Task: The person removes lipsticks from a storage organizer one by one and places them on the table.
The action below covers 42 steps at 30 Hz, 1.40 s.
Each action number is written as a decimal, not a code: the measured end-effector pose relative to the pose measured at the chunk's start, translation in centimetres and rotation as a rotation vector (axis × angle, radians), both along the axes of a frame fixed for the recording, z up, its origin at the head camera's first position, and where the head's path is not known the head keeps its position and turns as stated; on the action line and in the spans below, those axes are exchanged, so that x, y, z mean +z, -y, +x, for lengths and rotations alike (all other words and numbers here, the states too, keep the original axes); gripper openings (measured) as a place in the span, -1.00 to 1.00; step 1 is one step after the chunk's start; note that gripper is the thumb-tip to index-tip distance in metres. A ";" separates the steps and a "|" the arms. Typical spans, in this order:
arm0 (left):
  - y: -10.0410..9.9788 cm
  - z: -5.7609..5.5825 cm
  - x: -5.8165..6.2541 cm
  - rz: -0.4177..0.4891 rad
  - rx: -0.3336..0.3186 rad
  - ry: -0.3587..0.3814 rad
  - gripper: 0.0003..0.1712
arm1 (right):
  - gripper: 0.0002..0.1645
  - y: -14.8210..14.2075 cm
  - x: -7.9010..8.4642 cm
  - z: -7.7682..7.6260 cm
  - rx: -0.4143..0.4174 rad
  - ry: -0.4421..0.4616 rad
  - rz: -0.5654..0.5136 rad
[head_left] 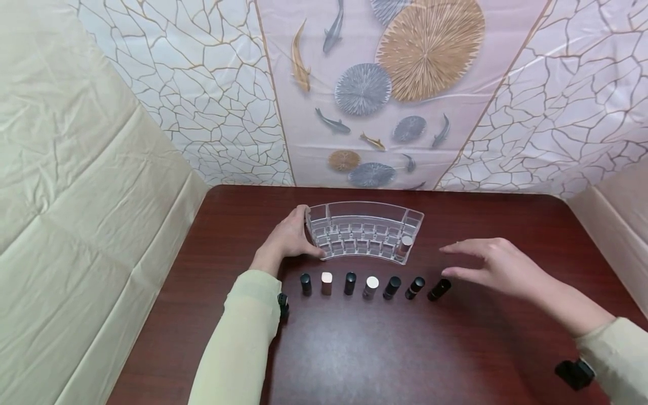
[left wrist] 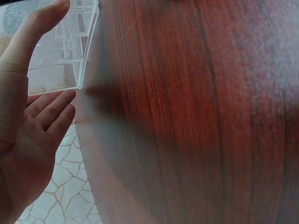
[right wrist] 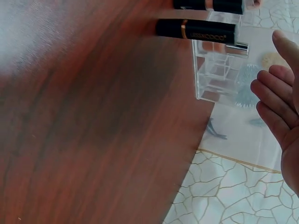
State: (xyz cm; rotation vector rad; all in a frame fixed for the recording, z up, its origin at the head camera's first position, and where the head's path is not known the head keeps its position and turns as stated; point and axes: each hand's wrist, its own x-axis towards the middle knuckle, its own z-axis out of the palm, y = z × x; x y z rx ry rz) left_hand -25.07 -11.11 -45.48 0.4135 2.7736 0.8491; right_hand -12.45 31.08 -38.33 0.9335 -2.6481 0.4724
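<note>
A clear fan-shaped lipstick organizer (head_left: 367,210) with rows of small compartments stands toward the back of the table. My left hand (head_left: 289,235) grips its left end, thumb at the front corner and fingers along the back. One silver-topped lipstick (head_left: 405,246) sits in the front row's right end compartment. In front of the organizer, several lipsticks stand in a curved row, among them a pale gold square one (head_left: 327,283) and a light-capped one (head_left: 371,287). Nearest my right hand (head_left: 488,261) is the rightmost black lipstick (head_left: 439,289). That hand hovers with fingers extended, holding nothing.
The dark red wooden table (head_left: 385,354) meets a patterned cloth (head_left: 364,140) at its back edge. Cream cloth (head_left: 91,214) hangs along the left side. Each sleeve carries a small black wrist camera (head_left: 574,374).
</note>
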 end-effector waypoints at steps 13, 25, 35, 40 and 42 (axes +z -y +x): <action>-0.1 -0.4 -0.2 -0.021 0.001 0.001 0.38 | -0.44 0.2 1.6 -1.3 0.007 0.004 0.034; -0.1 -0.3 -0.1 -0.015 0.002 0.007 0.38 | -0.36 0.7 2.3 -2.6 0.052 0.000 0.052; 0.0 -0.2 0.0 -0.010 -0.001 0.000 0.36 | -0.32 1.3 2.4 -3.7 0.088 -0.010 0.047; -0.1 -0.1 -0.1 -0.003 0.005 -0.003 0.36 | -0.34 2.2 2.0 -4.5 0.096 0.018 0.037; -0.1 -0.1 -0.2 -0.001 0.006 -0.002 0.37 | -0.35 2.5 1.8 -4.8 0.094 0.038 0.031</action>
